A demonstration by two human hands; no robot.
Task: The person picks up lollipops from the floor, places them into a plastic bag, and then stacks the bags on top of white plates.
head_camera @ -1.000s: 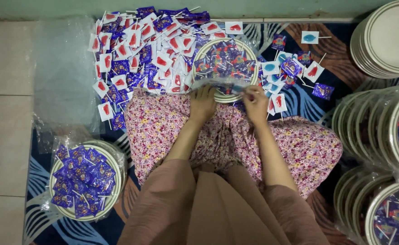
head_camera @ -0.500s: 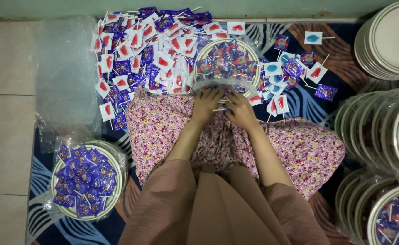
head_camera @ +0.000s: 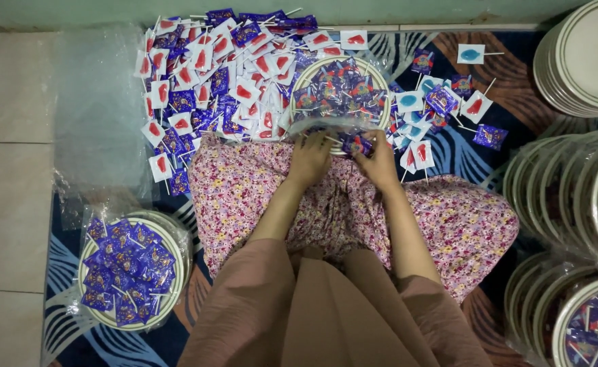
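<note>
Left hand (head_camera: pixel 310 158) & right hand (head_camera: pixel 378 160) pinch clear plastic wrap (head_camera: pixel 326 126) at round cream plate w/ wrapped candies (head_camera: pixel 339 95); loose red/purple lollipop heap (head_camera: pixel 217 81) beside, bagged plate of purple candies (head_camera: pixel 129 272) on floor.

Floor was beige tile (head_camera: pixel 10 204), partly covered by a dark blue patterned rug (head_camera: pixel 462 146). Pale green wall (head_camera: pixel 380 10) ran along top. Light was even, soft.

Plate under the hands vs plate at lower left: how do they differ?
The round plate under the hands lies straight ahead, with the left hand and right hand at its near rim; the round plate at lower left lies untouched. The first carries mixed purple, red and white sachets, the second almost all purple. Both are pale-rimmed, hold wrapped sweets and sit in clear plastic film.
</note>
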